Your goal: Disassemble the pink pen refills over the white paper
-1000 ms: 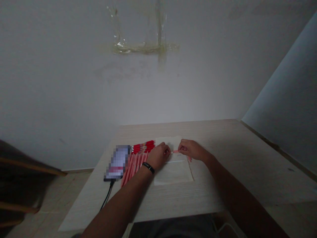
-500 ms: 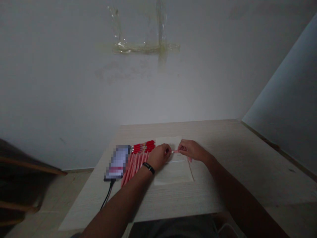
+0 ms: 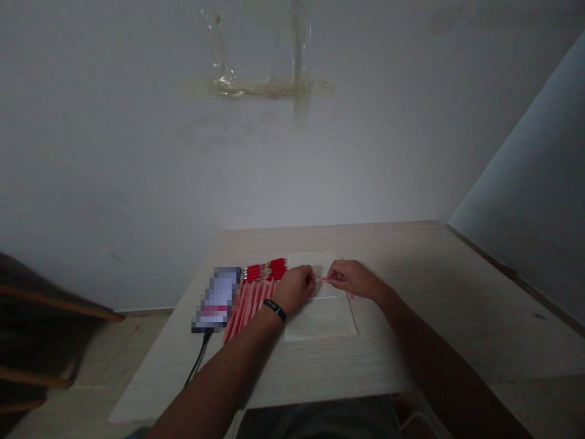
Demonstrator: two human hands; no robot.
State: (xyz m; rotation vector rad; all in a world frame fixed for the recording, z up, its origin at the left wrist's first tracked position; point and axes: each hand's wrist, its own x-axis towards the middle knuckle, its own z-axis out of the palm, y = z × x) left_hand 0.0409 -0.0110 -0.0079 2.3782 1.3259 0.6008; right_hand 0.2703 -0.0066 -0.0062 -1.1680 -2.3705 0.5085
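Note:
My right hand (image 3: 353,278) pinches a thin pink stick (image 3: 323,280), which looks like a slim pen or part of one. Its pale end points left, towards the fingertips of my left hand (image 3: 296,288). That hand is closed too, and its curled fingers hide whatever is in them. Both hands are over a white sheet (image 3: 315,323) on the table. Beside my left wrist lies a row of pink pens or sticks (image 3: 244,310), partly covered by the arm. Just behind them is a bunch of red pencil-like sticks (image 3: 267,269).
A phone (image 3: 219,300) with a blurred screen lies at the left, a black cable (image 3: 197,361) running from its lower end. The pale wooden table (image 3: 338,372) meets the wall (image 3: 329,183) at the back. A brown strip or cord (image 3: 354,317) follows the sheet's right edge.
The hands stay almost in place. A shorter length of the pink stick shows between them now, and the view has shifted very slightly.

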